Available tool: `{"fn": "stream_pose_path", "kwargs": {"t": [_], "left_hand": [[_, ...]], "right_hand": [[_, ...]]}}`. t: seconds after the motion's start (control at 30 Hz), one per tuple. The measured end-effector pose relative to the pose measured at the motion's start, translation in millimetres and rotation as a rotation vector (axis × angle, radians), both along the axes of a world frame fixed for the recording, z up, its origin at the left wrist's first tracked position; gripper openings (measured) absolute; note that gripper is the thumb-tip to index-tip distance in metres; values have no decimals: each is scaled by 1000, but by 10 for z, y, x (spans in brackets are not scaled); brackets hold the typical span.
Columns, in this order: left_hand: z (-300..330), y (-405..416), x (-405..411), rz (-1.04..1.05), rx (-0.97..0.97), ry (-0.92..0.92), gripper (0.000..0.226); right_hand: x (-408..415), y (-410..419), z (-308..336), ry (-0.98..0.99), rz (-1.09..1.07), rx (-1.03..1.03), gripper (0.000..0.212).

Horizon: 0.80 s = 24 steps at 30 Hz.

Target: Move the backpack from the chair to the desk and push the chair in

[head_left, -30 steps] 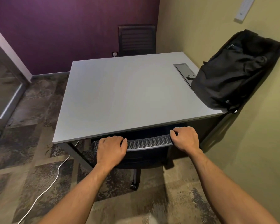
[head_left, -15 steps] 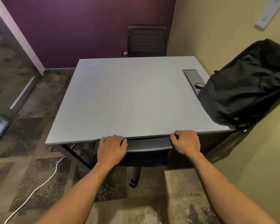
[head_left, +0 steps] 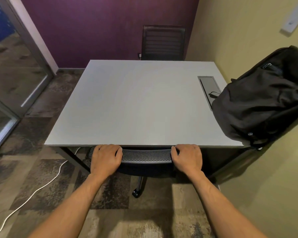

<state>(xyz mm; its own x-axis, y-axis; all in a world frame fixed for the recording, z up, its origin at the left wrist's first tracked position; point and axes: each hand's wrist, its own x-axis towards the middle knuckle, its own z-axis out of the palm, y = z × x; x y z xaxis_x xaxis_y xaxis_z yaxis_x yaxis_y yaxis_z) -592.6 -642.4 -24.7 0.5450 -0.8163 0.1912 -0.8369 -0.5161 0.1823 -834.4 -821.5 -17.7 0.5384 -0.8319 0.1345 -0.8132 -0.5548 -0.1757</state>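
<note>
The black backpack (head_left: 261, 102) rests on the right side of the grey desk (head_left: 136, 107), leaning against the yellow wall. The black mesh-backed chair (head_left: 145, 156) is tucked under the desk's near edge, with only its backrest top, stem and one caster showing. My left hand (head_left: 106, 159) grips the left end of the backrest top. My right hand (head_left: 187, 158) grips its right end. The chair's seat is hidden under the desk.
A second dark chair (head_left: 163, 42) stands beyond the desk's far edge against the purple wall. A cable box (head_left: 208, 87) is set in the desktop beside the backpack. A white cable (head_left: 33, 191) trails over the carpet at left. A glass door (head_left: 10, 69) is at far left.
The chair has slid further under the desk with both hands on its backrest. The view has shifted closer, squaring up with the desk.
</note>
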Motion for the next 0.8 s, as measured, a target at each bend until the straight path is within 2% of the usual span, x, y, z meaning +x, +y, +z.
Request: {"fn": "stream_pose_path", "kwargs": {"t": [0.33, 0.5, 0.67, 0.73, 0.8], "left_hand": [[29, 22, 66, -19, 16, 90, 51], [71, 68, 153, -49, 121, 152, 76], [229, 33, 223, -135, 152, 208, 91], [331, -35, 245, -155, 151, 213, 93], [455, -107, 265, -177, 132, 141, 93]], "right_hand": [[42, 59, 56, -21, -13, 29, 48], [99, 77, 85, -54, 15, 56, 47], [124, 14, 114, -34, 19, 167, 70], [168, -37, 168, -67, 29, 140, 78], [258, -69, 292, -84, 36, 69, 83]]}}
